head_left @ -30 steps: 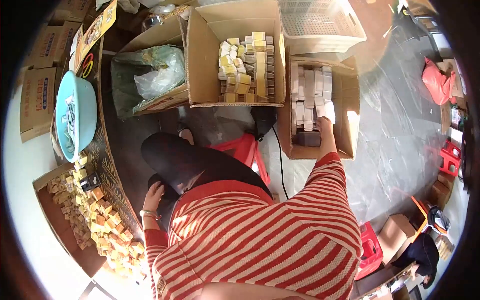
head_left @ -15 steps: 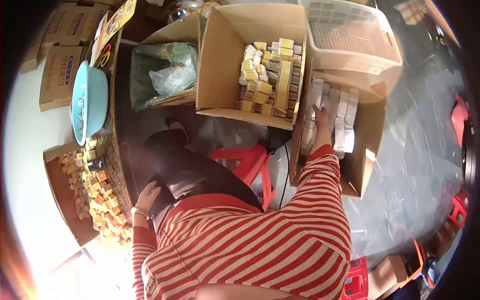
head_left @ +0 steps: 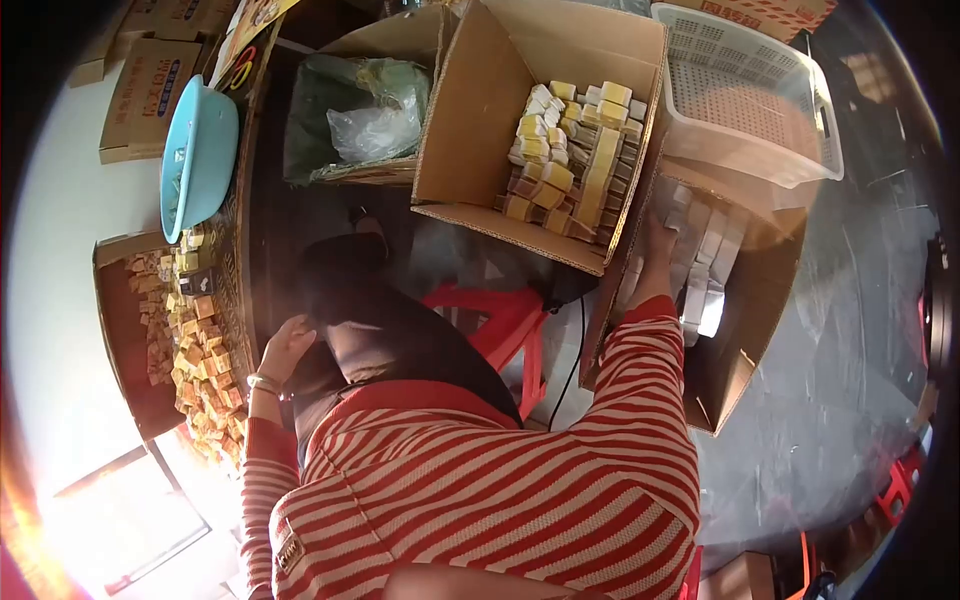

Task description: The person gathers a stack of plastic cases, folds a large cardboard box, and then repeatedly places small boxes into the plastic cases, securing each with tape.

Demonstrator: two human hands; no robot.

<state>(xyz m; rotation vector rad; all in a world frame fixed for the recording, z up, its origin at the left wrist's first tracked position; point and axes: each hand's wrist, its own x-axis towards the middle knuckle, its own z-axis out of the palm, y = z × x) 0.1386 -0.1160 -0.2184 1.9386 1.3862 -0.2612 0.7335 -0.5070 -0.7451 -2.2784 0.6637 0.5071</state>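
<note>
My right hand (head_left: 658, 243) reaches down into the cardboard box (head_left: 742, 385) on the right. It is at the left edge of the rows of pale, wrapped-looking blocks (head_left: 712, 238) inside; shadow and blur hide whether its fingers close on one. Beside my thigh, my left hand (head_left: 288, 347) hangs with loosely bent fingers and nothing visible in them. To its left, many small orange-yellow wrapped pieces (head_left: 208, 375) lie heaped along the table edge. A larger cardboard box (head_left: 470, 130) ahead holds stacked yellow-and-white banded packs (head_left: 560, 170).
A white plastic basket (head_left: 825, 130) stands behind the right box. Left of the large box is a carton with a green liner (head_left: 315, 115) and clear plastic. A light-blue basin (head_left: 215, 150) and scissors (head_left: 242, 68) are on the table. A red stool (head_left: 500, 325) is below.
My view has shifted, so the boxes sit further right and the left table higher. My right hand stays in the right box, slightly deeper among the blocks. My left hand has lifted slightly.
</note>
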